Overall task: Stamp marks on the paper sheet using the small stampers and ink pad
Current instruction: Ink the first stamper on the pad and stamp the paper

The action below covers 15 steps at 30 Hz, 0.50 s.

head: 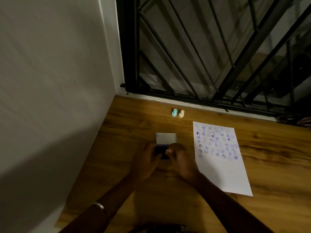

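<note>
A dark purple ink pad (161, 151) lies on the wooden table with its white lid (166, 138) flipped back behind it. My left hand (146, 161) grips the pad's left side. My right hand (180, 158) hovers over the pad's right side with fingers curled; whether it holds a stamper is hidden. To the right lies the white paper sheet (223, 172), its upper half covered with rows of purple stamp marks. Two small stampers stand at the back: a teal stamper (174, 113) and a cream stamper (181, 113).
The wooden table (127, 125) meets a white wall on the left and a black metal window grille (210, 52) at the back. A band sits on my left wrist (99, 206).
</note>
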{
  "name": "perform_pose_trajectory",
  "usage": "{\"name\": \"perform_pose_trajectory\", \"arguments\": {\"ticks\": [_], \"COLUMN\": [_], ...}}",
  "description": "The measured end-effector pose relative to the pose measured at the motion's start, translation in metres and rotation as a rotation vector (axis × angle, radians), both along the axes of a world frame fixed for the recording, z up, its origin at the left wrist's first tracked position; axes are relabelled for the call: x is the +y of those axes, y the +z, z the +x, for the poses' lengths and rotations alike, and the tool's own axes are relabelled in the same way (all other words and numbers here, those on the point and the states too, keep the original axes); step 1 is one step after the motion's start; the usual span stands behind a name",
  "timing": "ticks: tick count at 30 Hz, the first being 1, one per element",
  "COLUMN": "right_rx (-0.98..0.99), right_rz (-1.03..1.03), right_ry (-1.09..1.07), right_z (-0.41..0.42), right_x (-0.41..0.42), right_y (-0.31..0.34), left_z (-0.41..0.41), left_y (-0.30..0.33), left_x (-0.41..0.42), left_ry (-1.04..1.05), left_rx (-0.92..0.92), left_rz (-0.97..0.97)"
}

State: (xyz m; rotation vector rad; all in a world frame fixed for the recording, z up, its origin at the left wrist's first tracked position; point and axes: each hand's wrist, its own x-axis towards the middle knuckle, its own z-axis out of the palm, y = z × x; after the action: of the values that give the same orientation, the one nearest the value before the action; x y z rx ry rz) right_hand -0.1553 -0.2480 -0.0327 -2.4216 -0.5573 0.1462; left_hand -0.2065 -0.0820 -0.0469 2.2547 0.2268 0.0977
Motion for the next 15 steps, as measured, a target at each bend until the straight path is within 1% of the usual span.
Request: {"name": "perform_pose_trajectory", "arguments": {"ticks": [2,5,9,15], "right_rx": [0.004,-0.014,0.006,0.016], "right_rz": [-0.011,-0.033,-0.055,-0.023], "right_ry": [0.018,0.041,0.059,0.075], "right_z": [0.001,0.004,0.005,0.01], "right_x": [0.007,0.013,0.015,0.015], "right_y": [-0.003,-0.004,-0.006,-0.002], "left_z": [0.0,0.002,0.002,0.003], "left_y": [-0.01,-0.018,-0.024,-0.029], "left_x": [-0.005,-0.009,-0.009,-0.008], "left_ry": [-0.046,-0.048,-0.05,-0.02], "left_rx": [0.011,0.032,0.019,-0.011], "left_rz": [0.076,0.065,0.116,0.093]}}
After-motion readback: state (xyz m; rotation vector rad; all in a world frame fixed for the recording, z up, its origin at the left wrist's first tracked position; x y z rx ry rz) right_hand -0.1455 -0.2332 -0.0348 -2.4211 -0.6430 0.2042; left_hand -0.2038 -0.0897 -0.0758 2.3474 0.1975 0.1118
